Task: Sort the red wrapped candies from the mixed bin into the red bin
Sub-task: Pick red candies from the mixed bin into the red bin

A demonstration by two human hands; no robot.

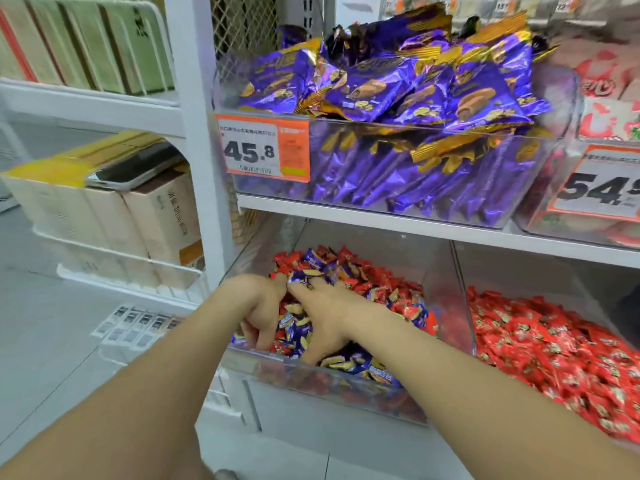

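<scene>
Shop shelving, white, two tiers in view. Lower shelf: clear mixed bin filled with red wrapped candies and purple-and-gold candies jumbled together. The red ones lie mostly beyond and to the right of the right hand, the purple ones between the two hands and under the right palm.

Both bare hands are inside the mixed bin, close together. Left hand: fingers bent downward into the pile at the bin's near edge; cannot tell whether it holds anything. Right hand: fingers spread wide over the pile, tips buried among the wrappers, no candy visibly gripped. One purple candy sits between the left thumb and the right index finger.

Right of the right hand, past a clear wall: red bin, holding only red candies.

Above the hands, on the upper shelf: clear bin of large purple packets with an orange price tag reading 45.8.

Left of the left hand: a rack of pale boxes with a dark phone lying on top.
</scene>
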